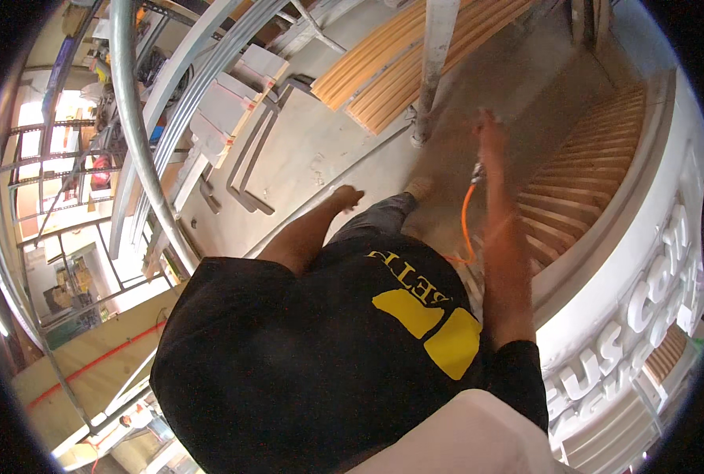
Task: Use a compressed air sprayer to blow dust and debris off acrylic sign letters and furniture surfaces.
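My right hand (490, 136) is stretched out ahead and closed round a small air gun, mostly hidden by the fingers and blurred. A metal fitting (477, 171) shows below the hand. From it an orange hose (464, 225) curves down beside my right forearm. Brownish dust or mist hangs in front of that hand. To the right lies a curved panel of wooden slats (581, 178) inside a pale curved rim (605, 253). My left hand (346, 198) hangs over the floor by my leg, fingers loosely apart, with nothing in it.
Long wooden strips (391, 71) lie ahead beyond a grey post (433, 79). Dark bent frames (253, 158) and white boards (224, 110) lie to the left, near metal pipes (135, 118). White raised letters (605, 351) stand along the right.
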Motion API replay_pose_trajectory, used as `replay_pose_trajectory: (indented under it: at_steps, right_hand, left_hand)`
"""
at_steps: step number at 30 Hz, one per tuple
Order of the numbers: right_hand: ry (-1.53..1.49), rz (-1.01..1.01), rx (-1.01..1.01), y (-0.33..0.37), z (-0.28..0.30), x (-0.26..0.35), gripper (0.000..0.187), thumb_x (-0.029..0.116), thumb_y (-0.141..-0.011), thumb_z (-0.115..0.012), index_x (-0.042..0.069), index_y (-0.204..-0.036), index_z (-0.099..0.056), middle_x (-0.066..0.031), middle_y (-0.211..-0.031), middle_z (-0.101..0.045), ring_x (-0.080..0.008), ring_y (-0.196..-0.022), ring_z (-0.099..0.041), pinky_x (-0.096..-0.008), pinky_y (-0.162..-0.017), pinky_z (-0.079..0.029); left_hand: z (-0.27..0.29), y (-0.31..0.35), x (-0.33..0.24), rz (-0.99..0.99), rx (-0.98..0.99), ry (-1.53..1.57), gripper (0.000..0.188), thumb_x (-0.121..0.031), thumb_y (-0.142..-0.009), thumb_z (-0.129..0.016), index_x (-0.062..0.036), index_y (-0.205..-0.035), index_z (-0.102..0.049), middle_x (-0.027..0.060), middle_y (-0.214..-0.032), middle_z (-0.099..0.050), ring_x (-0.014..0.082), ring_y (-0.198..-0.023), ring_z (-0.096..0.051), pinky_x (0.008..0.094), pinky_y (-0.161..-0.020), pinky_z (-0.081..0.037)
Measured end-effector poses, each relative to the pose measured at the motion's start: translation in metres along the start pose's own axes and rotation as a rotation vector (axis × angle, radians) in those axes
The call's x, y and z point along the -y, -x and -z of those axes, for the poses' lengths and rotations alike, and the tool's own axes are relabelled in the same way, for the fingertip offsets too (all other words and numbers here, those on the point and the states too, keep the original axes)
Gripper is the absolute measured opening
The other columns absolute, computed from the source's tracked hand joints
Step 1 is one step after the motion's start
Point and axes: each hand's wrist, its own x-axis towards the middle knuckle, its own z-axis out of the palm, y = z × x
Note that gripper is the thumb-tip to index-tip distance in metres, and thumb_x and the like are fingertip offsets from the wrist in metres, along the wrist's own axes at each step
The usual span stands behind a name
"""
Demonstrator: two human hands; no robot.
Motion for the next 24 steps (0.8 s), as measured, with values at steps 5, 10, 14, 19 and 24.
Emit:
replay_pose_trajectory:
  at_steps: [5,10,14,19,24]
  right_hand:
    - [-0.086,-0.117,-0.289,-0.028,0.121,0.085,0.048,0.049,-0.088,-0.051,0.008,-0.066,-0.063,0.0002,-0.062,-0.055,-0.0128,-0.055,-0.043,-0.029,-0.055,-0.037]
    - [-0.528,0.012,-0.467,-0.042,0.178,0.147,0.035,0.041,-0.086,-0.059,0.007,-0.082,-0.064,-0.0027,-0.071,-0.059,-0.015,-0.062,-0.05,-0.0289,-0.062,-0.039]
    - [-0.64,0.184,-0.283,-0.056,0.172,0.14,0.034,0.039,-0.085,-0.06,0.005,-0.091,-0.062,-0.0048,-0.081,-0.059,-0.0161,-0.072,-0.052,-0.0302,-0.071,-0.04]
    - [0.097,-0.023,0.114,-0.03,0.082,0.111,0.052,0.043,-0.086,-0.058,0.0,-0.116,-0.054,-0.0111,-0.094,-0.057,-0.02,-0.084,-0.053,-0.0383,-0.083,-0.041]
    - [0.002,-0.15,0.631,0.032,-0.047,0.033,0.038,0.038,-0.086,-0.058,0.004,-0.104,-0.059,-0.0065,-0.072,-0.058,-0.0151,-0.073,-0.055,-0.0317,-0.068,-0.045]
  left_hand:
    - [0.01,0.028,0.043,0.126,-0.118,0.074,0.042,-0.038,-0.083,-0.047,0.0007,-0.077,-0.062,0.0136,-0.07,-0.062,0.0259,-0.059,-0.062,0.0379,-0.053,-0.054]
    - [0.013,0.02,0.019,0.059,-0.117,0.136,0.037,-0.035,-0.081,-0.048,-0.0007,-0.078,-0.062,0.0128,-0.068,-0.061,0.0244,-0.056,-0.06,0.0373,-0.053,-0.054]
    - [0.016,0.006,-0.032,-0.089,-0.078,0.068,0.036,-0.034,-0.084,-0.046,-0.0007,-0.087,-0.059,0.013,-0.076,-0.063,0.0235,-0.061,-0.061,0.0373,-0.055,-0.054]
    - [0.022,-0.013,-0.071,-0.265,0.018,-0.079,0.028,-0.024,-0.092,-0.045,-0.0013,-0.107,-0.05,0.0139,-0.091,-0.062,0.0198,-0.068,-0.062,0.0352,-0.054,-0.053]
    - [0.034,-0.032,-0.08,-0.422,0.089,-0.296,0.024,-0.022,-0.093,-0.039,-0.0027,-0.1,-0.053,0.0117,-0.09,-0.061,0.0176,-0.063,-0.059,0.0319,-0.051,-0.052]
